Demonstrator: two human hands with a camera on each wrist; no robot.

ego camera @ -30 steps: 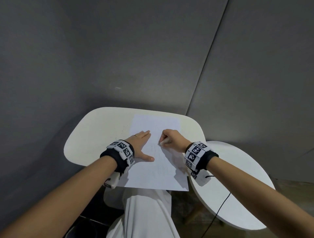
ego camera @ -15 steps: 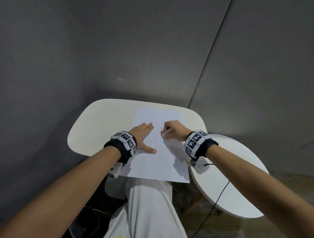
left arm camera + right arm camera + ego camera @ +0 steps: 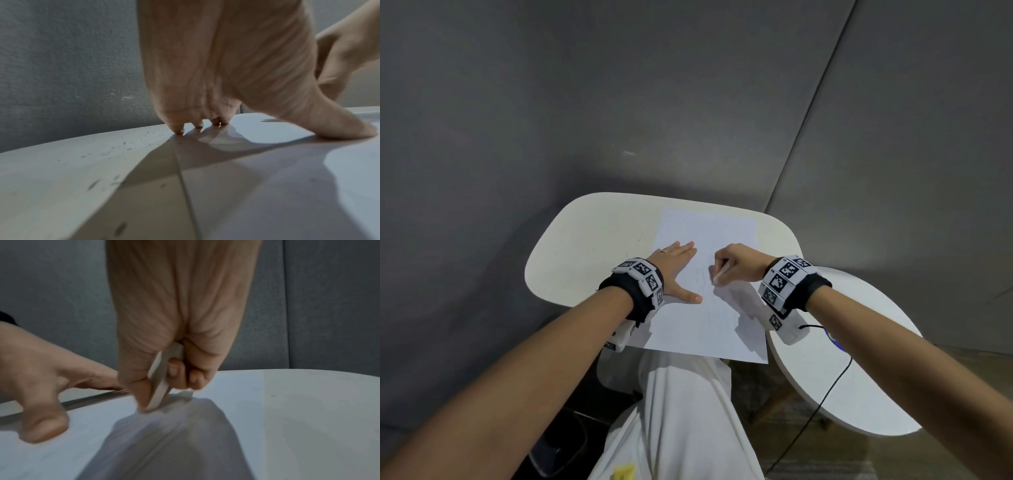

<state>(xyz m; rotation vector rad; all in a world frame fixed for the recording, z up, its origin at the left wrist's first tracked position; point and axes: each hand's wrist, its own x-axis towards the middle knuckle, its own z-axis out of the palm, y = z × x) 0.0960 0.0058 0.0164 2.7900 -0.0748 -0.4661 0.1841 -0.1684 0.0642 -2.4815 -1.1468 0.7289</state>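
Observation:
A white sheet of paper (image 3: 709, 308) with faint pencil marks lies on a small white table (image 3: 592, 240). My left hand (image 3: 678, 270) lies flat on the sheet's left part, fingers straight and thumb spread; its fingertips (image 3: 180, 130) press near the paper's edge. My right hand (image 3: 732, 263) pinches a flat white eraser (image 3: 162, 379) between thumb and fingers, and the eraser's lower end (image 3: 717, 278) touches the paper (image 3: 102, 434) near the sheet's middle. The right wrist view is blurred around the eraser tip.
A second round white table (image 3: 842, 377) stands lower to the right, with a black cable (image 3: 822, 401) running across it. Grey wall panels (image 3: 688, 102) close in behind the table. My white-clothed lap (image 3: 681, 411) is below the paper's near edge, which overhangs the table.
My right hand with the eraser has shifted slightly over the paper's middle, rubbing. My left hand stays flat on the sheet. The head view has tilted a little.

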